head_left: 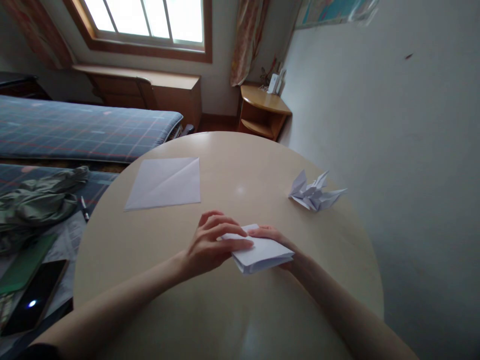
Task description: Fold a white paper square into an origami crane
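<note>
Between my two hands is a folded white paper (262, 251), a small thick square with several layers showing along its near edge. My left hand (215, 237) grips its left side, thumb and fingers lying over the top. From the right, my right hand (272, 237) holds it, with fingers on the far edge and the rest partly hidden beneath the paper. A flat white paper sheet (168, 182) with a diagonal crease lies at the table's far left. Several folded paper figures (315, 192), with pointed tips, sit in a cluster at the right.
The round table (232, 160) stands close to a white wall (423, 150) on the right. To the left are a plaid mattress (86, 127), a crumpled cloth (41, 200), a pen (84, 209), a green folder (28, 265) and a phone (35, 297). A corner shelf (264, 100) stands behind.
</note>
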Action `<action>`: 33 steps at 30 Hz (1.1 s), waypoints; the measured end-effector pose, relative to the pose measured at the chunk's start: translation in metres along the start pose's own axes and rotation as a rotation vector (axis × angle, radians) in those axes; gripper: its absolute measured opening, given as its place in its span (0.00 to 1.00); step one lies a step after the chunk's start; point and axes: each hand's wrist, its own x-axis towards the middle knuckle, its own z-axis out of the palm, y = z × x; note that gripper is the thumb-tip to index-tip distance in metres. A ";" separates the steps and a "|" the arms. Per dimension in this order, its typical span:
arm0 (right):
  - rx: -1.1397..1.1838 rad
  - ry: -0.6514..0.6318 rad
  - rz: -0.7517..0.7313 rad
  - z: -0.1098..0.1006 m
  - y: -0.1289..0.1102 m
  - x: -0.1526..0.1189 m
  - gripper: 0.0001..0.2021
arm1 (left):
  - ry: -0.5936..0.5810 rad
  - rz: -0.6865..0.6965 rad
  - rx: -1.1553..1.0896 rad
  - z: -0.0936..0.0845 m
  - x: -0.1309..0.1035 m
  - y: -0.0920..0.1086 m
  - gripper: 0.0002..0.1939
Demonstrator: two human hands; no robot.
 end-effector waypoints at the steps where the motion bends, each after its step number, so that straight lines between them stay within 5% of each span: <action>1: -0.016 -0.004 0.016 -0.001 0.000 0.000 0.13 | -0.019 0.009 -0.050 -0.001 0.001 0.001 0.08; 7: -0.294 0.114 -0.164 -0.012 -0.012 -0.007 0.27 | 0.014 -0.094 -0.201 -0.005 0.001 0.013 0.10; 11: -0.404 0.432 -0.682 -0.012 -0.024 -0.024 0.21 | 0.108 -0.308 -0.229 -0.003 0.002 0.019 0.08; 16: -0.653 0.364 -0.962 0.006 -0.024 -0.049 0.11 | 0.002 -0.553 -0.226 0.002 -0.001 0.024 0.14; 21: -0.816 0.113 -0.946 0.015 -0.025 -0.061 0.08 | -0.080 -0.532 -0.205 0.003 -0.003 0.026 0.15; 27: -0.806 0.137 -0.832 0.012 -0.029 -0.061 0.11 | -0.203 -0.390 -0.204 0.001 0.000 0.027 0.13; 33: -0.879 0.132 -0.829 0.007 -0.026 -0.057 0.09 | -0.193 -0.253 -0.226 0.003 -0.001 0.026 0.10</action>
